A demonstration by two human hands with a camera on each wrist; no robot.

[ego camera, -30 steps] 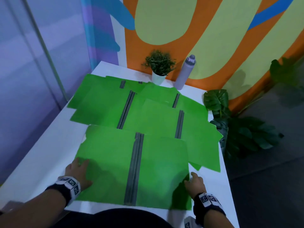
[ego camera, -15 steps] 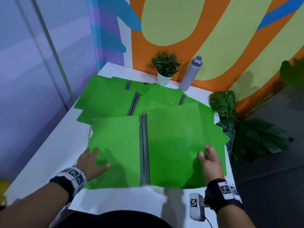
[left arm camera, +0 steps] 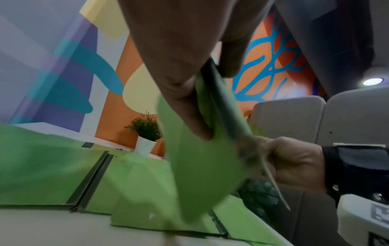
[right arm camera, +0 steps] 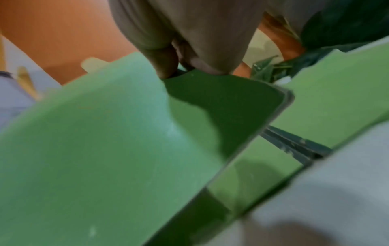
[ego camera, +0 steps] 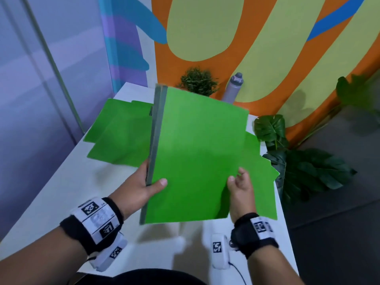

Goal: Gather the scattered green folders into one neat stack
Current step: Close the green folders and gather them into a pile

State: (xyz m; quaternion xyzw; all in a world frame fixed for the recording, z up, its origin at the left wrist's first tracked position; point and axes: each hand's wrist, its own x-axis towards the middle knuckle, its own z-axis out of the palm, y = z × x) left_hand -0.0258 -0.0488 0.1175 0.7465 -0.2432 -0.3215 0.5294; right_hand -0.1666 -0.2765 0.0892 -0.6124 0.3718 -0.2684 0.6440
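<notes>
- Folder (ego camera: pixel 197 153), green with a grey spine along its left edge, closed and lifted clear of the white table (ego camera: pixel 61 190), tilted with its far end raised
- Left hand (ego camera: pixel 141 188) grips the spine near the lower left corner: thumb on the front cover, fingers curled behind
- Right hand (ego camera: pixel 240 190) holds the folder's lower right edge, thumb tip on the front cover; left wrist view shows its fingers curled round that edge
- Other green folders (ego camera: pixel 121 132) lie open and overlapping on the table behind and beneath the lifted one, grey spines visible in the left wrist view
- Potted plant (ego camera: pixel 198 81) and grey bottle (ego camera: pixel 234 87) stand at the table's far edge against the painted wall
- Large leafy plant (ego camera: pixel 308 171) on the floor to the right of the table
</notes>
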